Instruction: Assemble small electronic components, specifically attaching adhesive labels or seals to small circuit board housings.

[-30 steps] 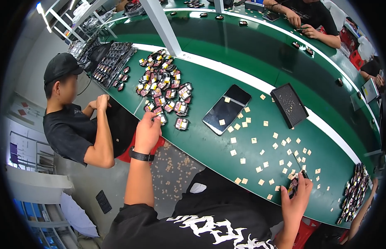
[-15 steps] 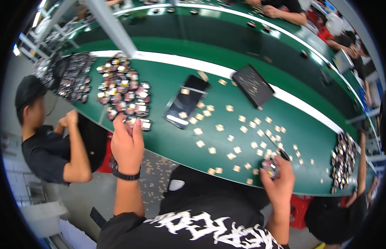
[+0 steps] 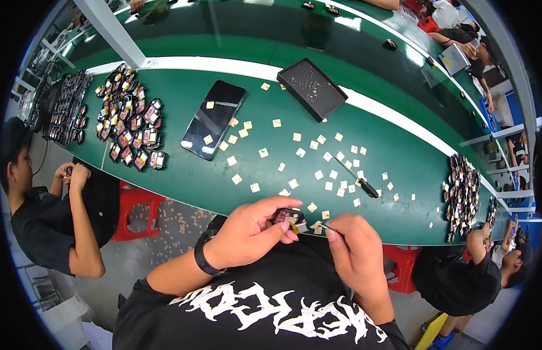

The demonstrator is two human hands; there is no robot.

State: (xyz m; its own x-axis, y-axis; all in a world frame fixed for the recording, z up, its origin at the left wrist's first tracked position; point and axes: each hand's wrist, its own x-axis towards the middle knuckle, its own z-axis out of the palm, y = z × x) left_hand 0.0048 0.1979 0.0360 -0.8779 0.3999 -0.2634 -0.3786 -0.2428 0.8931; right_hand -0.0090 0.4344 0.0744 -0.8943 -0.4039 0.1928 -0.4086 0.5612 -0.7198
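My left hand is closed round a small black electronic module with a reddish inside and a silver-and-yellow tab. It holds the module just over the table's near edge, in front of my body. Close by on the right, my right hand pinches a thin, pale, metal-looking piece whose kind I cannot make out. Its tip points toward the module, with a small gap between. Small cream squares lie scattered over the green table. Among them rests a screwdriver with a black handle.
A pile of similar modules covers the table's left part; another pile stands at the far right. A dark phone and a black tray lie toward the back. People sit on both sides, one beside a red stool.
My left hand has come from the left pile to the middle and now holds a module. My right hand has moved left; the module that was at it is no longer there. The view has shifted.
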